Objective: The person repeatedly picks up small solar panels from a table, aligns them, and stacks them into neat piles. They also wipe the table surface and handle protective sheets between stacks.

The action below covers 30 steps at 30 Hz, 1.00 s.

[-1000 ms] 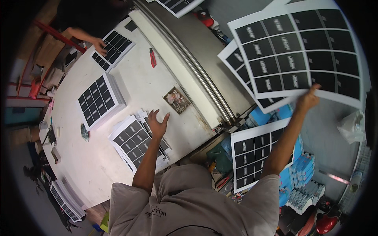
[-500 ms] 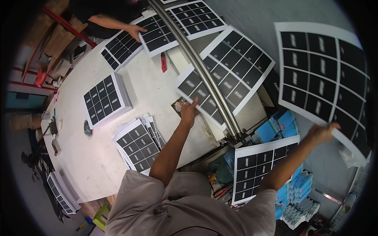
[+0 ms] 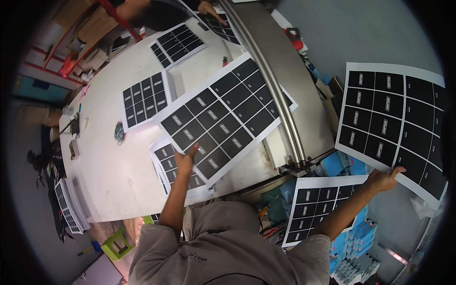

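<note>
Our left hand [image 3: 185, 159] lies w/ fingers together, flat on a printed sheet [image 3: 223, 114] at frame centre, over the white table [image 3: 109, 175]. Our right hand [image 3: 384, 179] pinches a second sheet's [image 3: 396, 121] lower edge, held up at frame right.

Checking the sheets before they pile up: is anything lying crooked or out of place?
Yes. The large printed sheet under the left hand lies at an angle, its far corner over the metal rails and its near edge overlapping the stack below. The right hand holds another sheet off the table.
</note>
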Each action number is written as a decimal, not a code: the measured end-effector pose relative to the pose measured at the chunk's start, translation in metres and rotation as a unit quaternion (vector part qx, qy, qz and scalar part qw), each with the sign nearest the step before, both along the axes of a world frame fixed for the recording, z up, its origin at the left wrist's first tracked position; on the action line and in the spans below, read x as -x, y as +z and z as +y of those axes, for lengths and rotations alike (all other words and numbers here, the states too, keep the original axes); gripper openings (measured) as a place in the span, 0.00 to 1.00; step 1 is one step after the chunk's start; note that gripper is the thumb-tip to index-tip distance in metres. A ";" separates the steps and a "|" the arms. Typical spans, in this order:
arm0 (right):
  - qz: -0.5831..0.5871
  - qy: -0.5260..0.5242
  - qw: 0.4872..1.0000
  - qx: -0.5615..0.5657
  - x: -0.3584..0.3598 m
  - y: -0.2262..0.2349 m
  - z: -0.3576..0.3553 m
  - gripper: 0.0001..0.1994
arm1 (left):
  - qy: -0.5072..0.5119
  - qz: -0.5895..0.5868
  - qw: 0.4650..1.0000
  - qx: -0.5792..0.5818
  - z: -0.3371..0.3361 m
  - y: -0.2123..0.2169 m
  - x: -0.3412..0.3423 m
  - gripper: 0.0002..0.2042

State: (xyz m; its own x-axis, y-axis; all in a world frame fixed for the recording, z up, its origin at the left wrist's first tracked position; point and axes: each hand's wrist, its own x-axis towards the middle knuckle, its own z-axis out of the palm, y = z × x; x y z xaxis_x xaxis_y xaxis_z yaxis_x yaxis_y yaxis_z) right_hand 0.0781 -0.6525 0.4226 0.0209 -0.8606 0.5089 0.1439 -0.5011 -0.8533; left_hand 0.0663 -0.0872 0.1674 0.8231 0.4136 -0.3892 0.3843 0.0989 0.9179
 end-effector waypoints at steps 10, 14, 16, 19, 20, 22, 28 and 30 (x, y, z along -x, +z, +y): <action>0.153 -0.044 0.973 0.170 0.010 -0.025 -0.011 0.29 | 0.036 -0.024 0.985 -0.166 0.130 0.311 0.104 0.27; 0.170 -0.038 0.980 0.093 0.007 -0.019 -0.004 0.19 | -0.003 0.062 0.986 -0.154 0.141 0.272 0.096 0.23; 0.224 -0.062 0.967 0.105 0.012 -0.040 -0.065 0.19 | -0.110 0.092 0.981 -0.130 0.176 0.173 0.082 0.17; 0.149 -0.025 0.987 0.046 -0.009 -0.042 -0.074 0.26 | -0.136 0.196 0.962 -0.132 0.199 0.001 0.096 0.21; 0.128 -0.012 0.991 0.027 -0.021 -0.044 -0.076 0.29 | -0.140 0.252 0.942 -0.175 0.196 -0.044 0.106 0.22; 0.104 0.015 0.994 -0.005 -0.056 -0.056 -0.080 0.36 | -0.125 0.364 0.863 -0.328 0.204 -0.125 0.139 0.37; 0.124 0.049 0.989 -0.059 -0.103 -0.169 -0.117 0.35 | 0.059 0.270 0.783 -0.558 0.101 -0.135 0.113 0.53; 0.124 0.112 0.979 -0.120 -0.120 -0.215 -0.071 0.30 | 0.043 0.068 0.777 -0.625 0.087 -0.132 0.104 0.47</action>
State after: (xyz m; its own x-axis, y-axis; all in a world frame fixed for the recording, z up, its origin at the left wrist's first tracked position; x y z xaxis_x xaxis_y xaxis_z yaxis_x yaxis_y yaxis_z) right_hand 0.1982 -0.7233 0.2079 0.3198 -0.9146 0.2475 0.0003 -0.2612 -0.9653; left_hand -0.0376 -0.0007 0.0353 0.7575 0.5898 0.2800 0.5275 -0.8056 0.2697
